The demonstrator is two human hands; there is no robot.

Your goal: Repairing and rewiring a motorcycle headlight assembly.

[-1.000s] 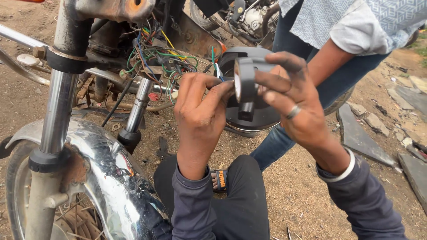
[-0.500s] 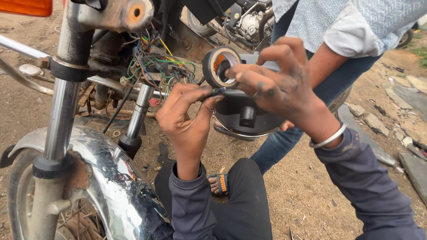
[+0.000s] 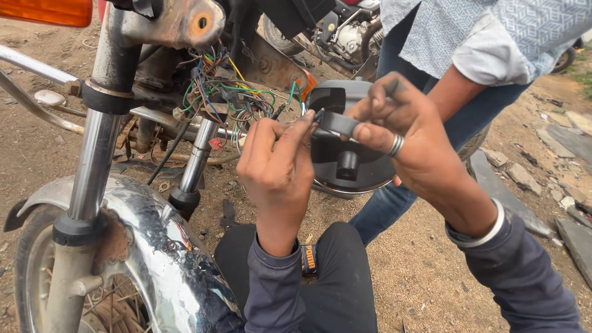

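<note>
The roll of black tape has turned since a moment ago: half a second back its round opening faced the camera, now it shows edge-on, a dark band pinched flat, and it sits just in front of the black headlamp shell, a little lower than it was. I read that as the tape being drawn round the thin wires rather than merely held up for inspection, so the wrapping looks well under way. The right hand has its grip closed on the roll, thumb under and forefinger over, ring finger curled, wrist cocked downward with the sleeve running off toward the lower right. The left hand comes up from below, fist-like, fingertips pinched shut on the wire ends right beside the roll, forearm near vertical. Left of the shell hangs the tangle of coloured wiring, then the chrome fork tube and the mudguard. Behind the shell stands another person in jeans and a pale patterned shirt.
</note>
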